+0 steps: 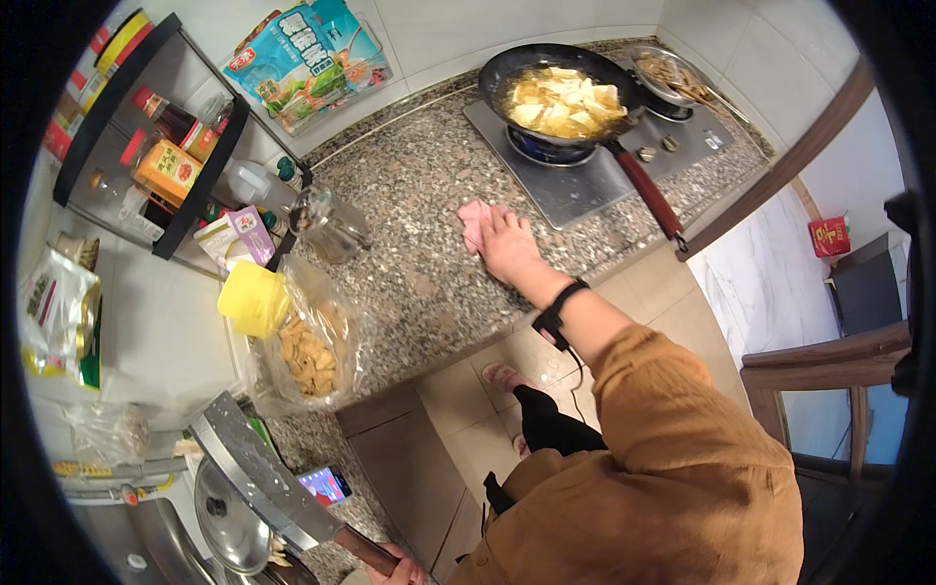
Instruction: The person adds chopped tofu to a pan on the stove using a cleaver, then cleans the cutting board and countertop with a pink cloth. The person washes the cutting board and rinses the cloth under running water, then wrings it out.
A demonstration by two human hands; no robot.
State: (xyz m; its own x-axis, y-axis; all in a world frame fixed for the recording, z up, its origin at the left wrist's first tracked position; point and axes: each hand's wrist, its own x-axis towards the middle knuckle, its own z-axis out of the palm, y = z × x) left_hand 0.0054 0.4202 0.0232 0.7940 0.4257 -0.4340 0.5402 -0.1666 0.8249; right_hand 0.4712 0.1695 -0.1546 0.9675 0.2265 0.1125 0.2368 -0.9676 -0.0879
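Note:
With its fingers bent over a pink cloth (474, 225), my right hand (507, 245) presses on the speckled granite countertop (417, 292). A black band with a cable circles that wrist. Low in the view, my left hand (398, 570) grips the wooden handle of a cleaver (274, 482). The cleaver's broad blade is wet, has small white bits on it and points up and left over the counter. Beyond my right hand, a black wok (504, 69) with a reddish wooden handle sits on a gas stove (556, 194). Pale tofu-like pieces (563, 102) lie in yellowish oil inside it.
A plastic bag of browned pieces (311, 358), a yellow container (252, 298) and a glass jug (333, 227) stand at left, near a condiment rack (212, 164). A phone (325, 485) and pot lid (227, 519) lie near the cleaver. A bowl (665, 77) sits behind the wok.

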